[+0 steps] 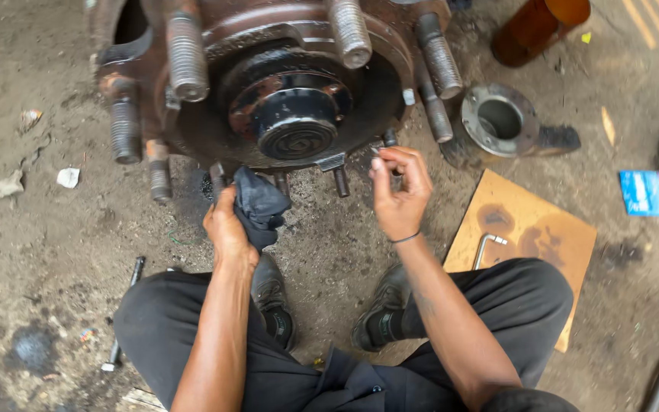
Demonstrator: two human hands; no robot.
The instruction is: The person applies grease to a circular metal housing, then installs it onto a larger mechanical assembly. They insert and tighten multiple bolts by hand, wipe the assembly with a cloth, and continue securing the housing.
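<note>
Here the left hand grips a crumpled dark rag; the right hand pinches a stud beneath the rusty round hub.

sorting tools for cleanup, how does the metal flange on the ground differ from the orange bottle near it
The flange is grey metal, round and low, sitting flat with its open bore facing up; the bottle is translucent orange-brown, taller and lying tilted, partly cut off by the picture's edge. The flange lies closer to the hub than the bottle does. Both rest on the dirt floor, untouched by either hand.
</note>
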